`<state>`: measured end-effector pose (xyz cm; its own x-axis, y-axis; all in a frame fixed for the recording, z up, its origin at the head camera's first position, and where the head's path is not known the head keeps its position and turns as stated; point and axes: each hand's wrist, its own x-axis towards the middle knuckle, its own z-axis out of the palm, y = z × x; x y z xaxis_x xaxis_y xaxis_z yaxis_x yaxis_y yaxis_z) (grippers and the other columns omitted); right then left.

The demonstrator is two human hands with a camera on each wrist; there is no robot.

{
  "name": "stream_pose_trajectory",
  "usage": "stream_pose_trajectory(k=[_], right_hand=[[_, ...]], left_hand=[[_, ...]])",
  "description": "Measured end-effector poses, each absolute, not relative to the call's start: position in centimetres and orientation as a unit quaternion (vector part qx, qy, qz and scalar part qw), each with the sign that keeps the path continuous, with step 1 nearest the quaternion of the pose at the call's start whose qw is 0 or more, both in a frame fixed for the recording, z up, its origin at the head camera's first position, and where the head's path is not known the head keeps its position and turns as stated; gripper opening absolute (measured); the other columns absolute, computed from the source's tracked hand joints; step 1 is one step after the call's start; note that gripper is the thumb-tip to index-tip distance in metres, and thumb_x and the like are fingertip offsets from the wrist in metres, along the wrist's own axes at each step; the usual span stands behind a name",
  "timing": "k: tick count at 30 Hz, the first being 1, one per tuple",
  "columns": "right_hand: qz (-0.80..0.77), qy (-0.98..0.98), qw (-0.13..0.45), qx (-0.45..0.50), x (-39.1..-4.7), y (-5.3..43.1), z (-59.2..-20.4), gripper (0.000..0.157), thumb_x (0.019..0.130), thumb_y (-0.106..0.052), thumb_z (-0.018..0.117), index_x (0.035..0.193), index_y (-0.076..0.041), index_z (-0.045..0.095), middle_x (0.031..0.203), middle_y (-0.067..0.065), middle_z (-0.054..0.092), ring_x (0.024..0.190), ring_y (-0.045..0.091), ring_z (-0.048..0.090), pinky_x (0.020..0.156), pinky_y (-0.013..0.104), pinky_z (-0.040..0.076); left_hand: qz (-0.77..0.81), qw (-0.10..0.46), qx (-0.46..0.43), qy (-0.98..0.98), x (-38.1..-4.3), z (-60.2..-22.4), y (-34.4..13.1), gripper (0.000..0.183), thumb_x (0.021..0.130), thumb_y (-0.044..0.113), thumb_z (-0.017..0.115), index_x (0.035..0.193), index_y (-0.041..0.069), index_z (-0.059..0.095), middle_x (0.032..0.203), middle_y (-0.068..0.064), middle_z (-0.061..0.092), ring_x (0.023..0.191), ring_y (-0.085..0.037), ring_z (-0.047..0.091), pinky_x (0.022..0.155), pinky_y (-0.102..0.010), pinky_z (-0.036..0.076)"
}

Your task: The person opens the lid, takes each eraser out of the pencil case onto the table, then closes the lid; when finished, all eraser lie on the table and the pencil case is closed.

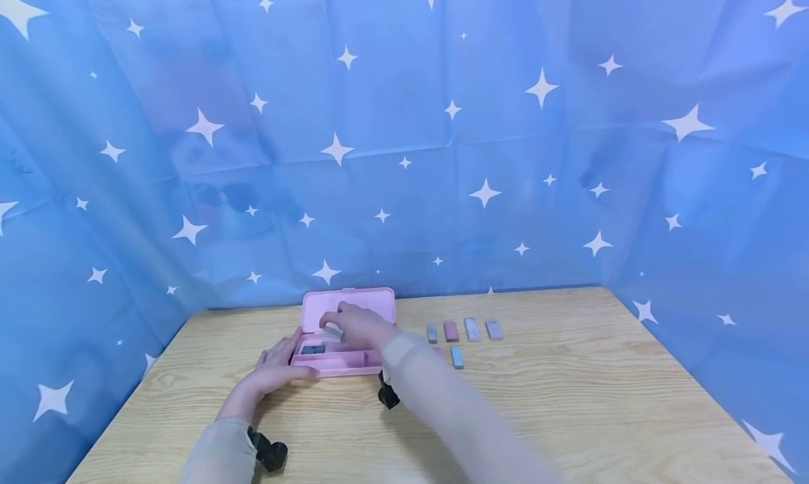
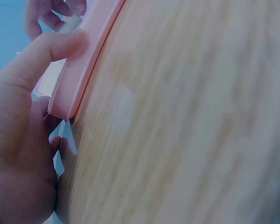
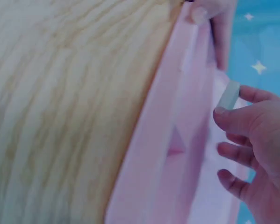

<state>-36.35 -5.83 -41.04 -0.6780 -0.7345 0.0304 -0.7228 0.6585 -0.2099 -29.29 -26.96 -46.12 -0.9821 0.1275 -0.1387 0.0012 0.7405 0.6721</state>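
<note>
A pink pencil case [image 1: 335,362] stands at the table's back, its lid [image 1: 379,298] tipped back. At its left end, my left hand [image 1: 278,367] grips the case, thumb on the front wall [image 2: 79,60] and fingers along the side. My right hand [image 1: 360,327] is over the case and pinches a small pale rectangular block [image 3: 229,95] between thumb and forefinger; the other fingers are loosely bent. Dark blocks [image 1: 312,349] lie in the case's back left part. A divider [image 3: 176,142] splits the front compartment. My right hand and forearm hide part of the case.
To the right of the case, a row holds a green block [image 1: 432,333], a red block [image 1: 451,331] and two pale blocks [image 1: 472,329]. A blue block [image 1: 457,357] lies in front of them. A blue star-patterned cloth [image 1: 442,154] hangs behind the wooden table [image 1: 569,400].
</note>
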Motion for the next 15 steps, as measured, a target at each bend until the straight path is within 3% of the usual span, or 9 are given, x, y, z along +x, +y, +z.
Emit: stream_pose_trajectory(k=[3, 15], right_hand=[[-0.125, 0.904, 0.042, -0.406, -36.3, -5.1, -40.4, 0.049, 0.089, -0.005, 0.067, 0.132, -0.027, 0.056, 0.106, -0.002, 0.057, 0.085, 0.008, 0.056, 0.080, 0.020, 0.047], [-0.171, 0.880, 0.057, -0.439, -35.2, -2.2, -40.6, 0.048, 0.090, -0.001, 0.064, 0.133, -0.018, 0.051, 0.110, 0.000, 0.065, 0.102, 0.011, 0.061, 0.089, 0.022, 0.048]], left_hand=[[0.354, 0.087, 0.035, 0.931, -29.2, -46.2, -27.0, 0.114, 0.074, 0.055, 0.074, 0.156, 0.010, 0.009, 0.159, -0.024, 0.010, 0.144, -0.044, 0.001, 0.111, -0.062, -0.009], [0.357, 0.085, 0.035, 0.930, -29.2, -46.4, -27.1, 0.115, 0.073, 0.053, 0.076, 0.157, 0.011, 0.008, 0.159, -0.024, 0.010, 0.144, -0.043, 0.001, 0.111, -0.062, -0.010]])
